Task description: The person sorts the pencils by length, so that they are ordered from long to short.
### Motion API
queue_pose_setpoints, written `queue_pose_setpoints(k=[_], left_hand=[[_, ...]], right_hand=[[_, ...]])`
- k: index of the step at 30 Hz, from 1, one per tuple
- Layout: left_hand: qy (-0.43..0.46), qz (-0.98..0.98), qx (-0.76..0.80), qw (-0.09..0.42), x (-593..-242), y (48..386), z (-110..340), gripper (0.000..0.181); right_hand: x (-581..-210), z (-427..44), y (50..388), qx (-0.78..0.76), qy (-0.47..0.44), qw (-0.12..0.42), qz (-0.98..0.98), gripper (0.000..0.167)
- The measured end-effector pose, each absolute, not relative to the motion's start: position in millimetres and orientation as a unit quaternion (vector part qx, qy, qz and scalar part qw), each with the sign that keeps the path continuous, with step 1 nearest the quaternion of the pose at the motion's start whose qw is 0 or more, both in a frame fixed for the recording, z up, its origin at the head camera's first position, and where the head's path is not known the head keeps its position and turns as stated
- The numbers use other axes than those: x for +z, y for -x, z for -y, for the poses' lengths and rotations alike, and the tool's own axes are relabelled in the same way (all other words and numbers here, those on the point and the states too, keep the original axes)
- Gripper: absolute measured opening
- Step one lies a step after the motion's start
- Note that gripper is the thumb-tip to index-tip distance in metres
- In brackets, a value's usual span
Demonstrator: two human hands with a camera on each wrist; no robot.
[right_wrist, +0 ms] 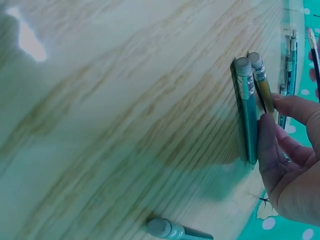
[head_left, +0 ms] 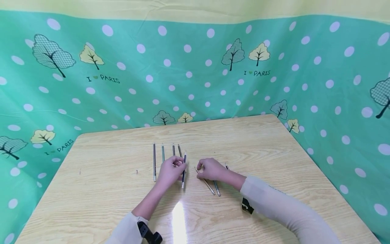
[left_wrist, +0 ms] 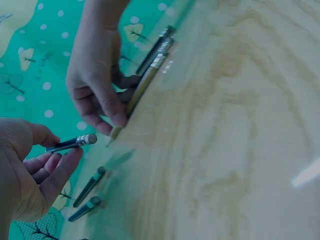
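Observation:
My left hand [head_left: 170, 172] pinches a dark pencil [left_wrist: 67, 145] between thumb and fingers, its eraser end toward me, above the near ends of the pencils on the left. To its right, my right hand [head_left: 212, 169] has thumb and finger on a yellow pencil [right_wrist: 266, 90] near its pointed end. A green pencil [right_wrist: 249, 110] lies right beside the yellow one. Farther right, another dark pencil [head_left: 226, 166] is mostly hidden by the right wrist in the head view; its eraser end shows in the right wrist view.
Left of the hands, a loose row holds a dark pencil [head_left: 154, 162], a teal pencil [head_left: 163, 152] and two more dark pencils, partly covered by the left hand. The wooden table [head_left: 100, 189] meets a green dotted curtain [head_left: 195, 84] at its back and sides.

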State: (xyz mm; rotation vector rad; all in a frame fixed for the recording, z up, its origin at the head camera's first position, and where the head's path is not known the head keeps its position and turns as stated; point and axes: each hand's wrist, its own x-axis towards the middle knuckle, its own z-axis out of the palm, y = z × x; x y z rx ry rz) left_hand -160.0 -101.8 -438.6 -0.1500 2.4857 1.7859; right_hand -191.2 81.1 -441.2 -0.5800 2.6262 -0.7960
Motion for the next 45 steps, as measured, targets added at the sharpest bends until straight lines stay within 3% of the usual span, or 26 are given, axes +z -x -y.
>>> queue_pose_setpoints(k=[25,45], left_hand=[[0.087,-0.778,0.621,0.024,-428,167,115,0.032],[0.097,-0.775,0.624,0.034,-428,167,120,0.037]], right_hand=[[-442,-78,188,-0.305,0.207,0.180,-0.912,0.022],[-433,-81,198,-0.432,0.127,0.229,-0.863,0.023]])
